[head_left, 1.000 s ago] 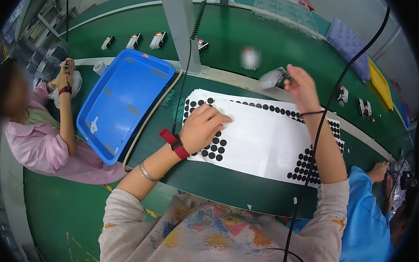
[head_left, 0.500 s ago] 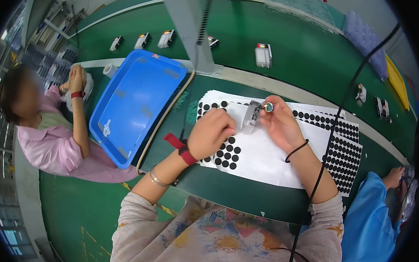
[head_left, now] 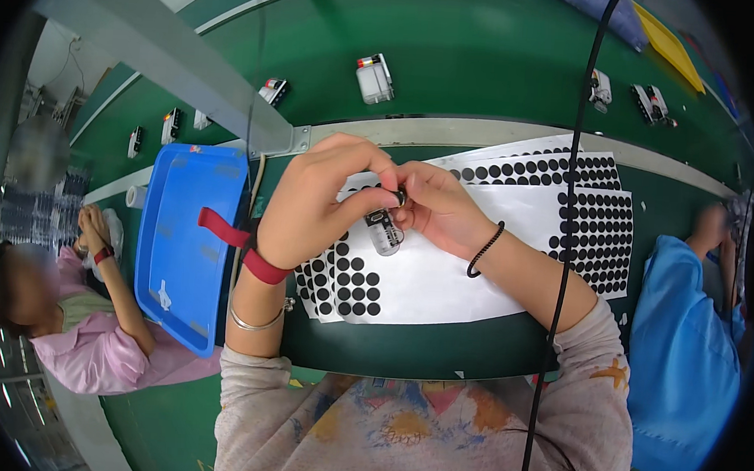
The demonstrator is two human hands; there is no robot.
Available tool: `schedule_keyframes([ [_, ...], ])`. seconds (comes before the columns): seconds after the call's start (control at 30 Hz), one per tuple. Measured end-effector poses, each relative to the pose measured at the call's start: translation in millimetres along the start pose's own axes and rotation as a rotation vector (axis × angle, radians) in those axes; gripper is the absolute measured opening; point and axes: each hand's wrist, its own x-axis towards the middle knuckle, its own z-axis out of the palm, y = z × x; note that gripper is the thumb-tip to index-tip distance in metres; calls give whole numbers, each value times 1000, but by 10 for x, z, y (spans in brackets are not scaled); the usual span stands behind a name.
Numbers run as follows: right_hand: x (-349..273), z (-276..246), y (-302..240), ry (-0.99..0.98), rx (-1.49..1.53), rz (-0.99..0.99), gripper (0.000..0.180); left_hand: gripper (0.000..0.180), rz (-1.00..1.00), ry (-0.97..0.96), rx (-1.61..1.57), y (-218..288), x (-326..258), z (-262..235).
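My left hand (head_left: 323,193) is closed in a pinch, thumb and index fingertip at a small black round sticker (head_left: 400,198). Right beside it, the fingers of my right hand (head_left: 439,206) are closed on a small device with a clear plastic body (head_left: 385,236) and dark parts. The device tilts downward below my fingertips, and its upper end is mostly hidden by them. Under both hands lie overlapping white sheets (head_left: 452,275) bearing rows of black round stickers (head_left: 597,240). A bare white area spreads across the middle of the top sheet.
Left stands a blue tray (head_left: 188,254), beyond it a person in pink (head_left: 99,339). Another person in blue (head_left: 685,358) is at the right. Similar devices (head_left: 374,80) sit on the green surface behind the metal rail (head_left: 478,131). A black cable (head_left: 566,247) hangs across the view.
My left hand has lifted from the stickers at the sheet's left side and met my right hand at the device. The device now hangs lower from my fingers. The whole view has shifted.
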Motion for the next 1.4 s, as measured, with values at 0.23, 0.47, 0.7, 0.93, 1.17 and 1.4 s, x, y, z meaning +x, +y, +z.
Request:
schedule_keyframes([
  [0.23, -16, -1, -20, 49, 11, 21, 21, 9, -56, -63, -59, -4, -15, -49],
  [0.47, -30, 13, -24, 40, 21, 9, 25, 8, -68, -106, -78, -29, -7, -55],
  [0.7, -40, 4, -28, 38, 15, 12, 26, 10, -19, -71, -28, -26, -5, -23],
  [0.93, -26, 26, -30, 18, -5, 13, 26, 11, 47, -32, 39, -25, -10, -2],
  [1.17, -39, 48, -30, 9, -49, -46, 21, 26, -15, -8, 60, -13, -22, 5],
  [1.4, -44, 19, -30, 45, -82, -97, 16, 29, -366, -32, -167, -85, 52, -16],
])
